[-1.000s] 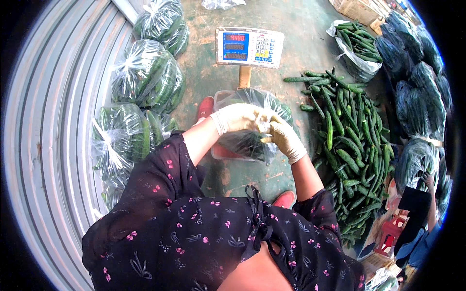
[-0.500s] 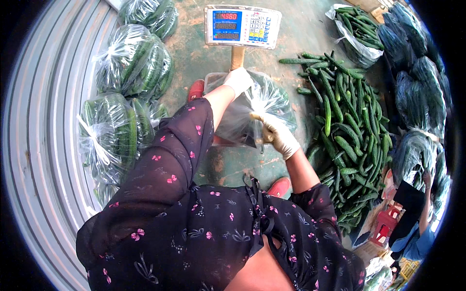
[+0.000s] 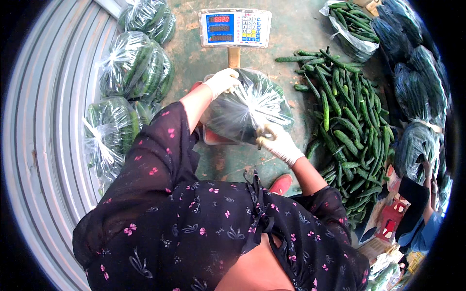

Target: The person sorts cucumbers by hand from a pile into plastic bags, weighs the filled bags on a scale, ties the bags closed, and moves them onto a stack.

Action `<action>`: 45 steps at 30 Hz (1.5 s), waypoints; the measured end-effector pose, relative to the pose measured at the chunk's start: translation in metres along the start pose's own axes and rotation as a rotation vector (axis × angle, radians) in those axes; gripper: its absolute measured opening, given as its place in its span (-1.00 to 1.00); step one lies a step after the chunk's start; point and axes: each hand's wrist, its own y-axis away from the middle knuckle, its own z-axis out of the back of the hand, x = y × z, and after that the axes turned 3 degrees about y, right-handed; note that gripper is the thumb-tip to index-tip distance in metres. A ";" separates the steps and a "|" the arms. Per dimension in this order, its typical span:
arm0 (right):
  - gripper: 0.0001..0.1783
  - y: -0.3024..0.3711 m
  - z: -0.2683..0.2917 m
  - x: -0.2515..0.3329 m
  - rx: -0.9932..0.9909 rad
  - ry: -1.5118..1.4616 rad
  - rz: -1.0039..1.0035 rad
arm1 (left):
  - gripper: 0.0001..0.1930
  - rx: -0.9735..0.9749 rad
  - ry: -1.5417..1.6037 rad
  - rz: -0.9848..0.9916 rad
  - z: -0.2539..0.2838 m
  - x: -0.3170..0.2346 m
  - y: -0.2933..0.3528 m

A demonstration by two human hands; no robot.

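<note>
A clear plastic bag of cucumbers [image 3: 257,102], its top gathered into a knot, rests on the platform of a scale [image 3: 218,140]. My left hand [image 3: 222,82], in a pale glove, has its fingers closed on the bag's far left side. At the near right side my gloved right hand [image 3: 277,141] grips the bag too, fingers curled into the plastic. Behind the bag stands the scale's display [image 3: 235,28] on a post, its digits lit.
Filled cucumber bags [image 3: 138,63] line the left, beside a ribbed metal wall [image 3: 43,145]. A heap of loose cucumbers [image 3: 349,126] covers the floor at right. Beyond it are an open bag of cucumbers [image 3: 352,29], more full bags [image 3: 417,92] and another person's blue sleeve [image 3: 422,235].
The bag has turned and shifted slightly left on the scale, baring its near edge. My left hand has moved left, my right hand slightly nearer me. The lit digits differ.
</note>
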 end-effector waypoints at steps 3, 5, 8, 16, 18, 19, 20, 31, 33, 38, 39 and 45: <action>-0.52 -0.012 0.021 0.017 -0.260 0.034 -0.029 | -0.64 -0.444 0.223 -0.290 0.003 0.039 0.012; -0.52 -0.019 0.022 0.012 -0.375 0.132 -0.030 | -0.84 -0.511 0.518 -0.291 -0.023 0.070 0.028; -0.51 -0.036 0.010 0.011 -0.318 0.217 -0.095 | -0.55 0.418 1.061 0.423 -0.007 0.138 0.047; -0.60 -0.089 -0.042 0.000 -0.163 0.536 -0.131 | -0.24 -0.081 0.699 0.612 -0.091 0.151 0.099; -0.60 -0.093 -0.040 0.004 -0.101 0.545 -0.127 | -0.28 -0.074 0.767 0.623 -0.087 0.155 0.092; -0.59 -0.093 -0.037 0.011 -0.046 0.550 -0.138 | -0.32 -0.055 0.822 0.638 -0.091 0.165 0.083; -0.60 -0.099 -0.039 0.019 -0.042 0.548 -0.144 | -0.40 0.001 0.903 0.579 -0.089 0.179 0.078; -0.63 -0.098 -0.013 0.033 0.321 0.470 -0.120 | -0.63 -0.135 1.162 0.541 -0.087 0.152 0.089; -0.62 -0.080 -0.009 0.030 0.266 0.268 -0.195 | -0.62 -0.153 1.147 0.491 -0.078 0.138 0.104; -0.74 -0.014 0.015 0.064 -0.040 -0.651 -0.335 | -0.42 -0.100 0.907 0.349 -0.043 0.087 0.161; -0.75 -0.005 0.027 0.064 -0.098 -0.666 -0.338 | -0.32 -0.012 0.823 0.254 -0.034 0.081 0.167; -0.79 0.034 0.068 0.131 -0.438 -0.963 -0.163 | 0.02 0.637 1.019 0.464 -0.044 0.089 0.213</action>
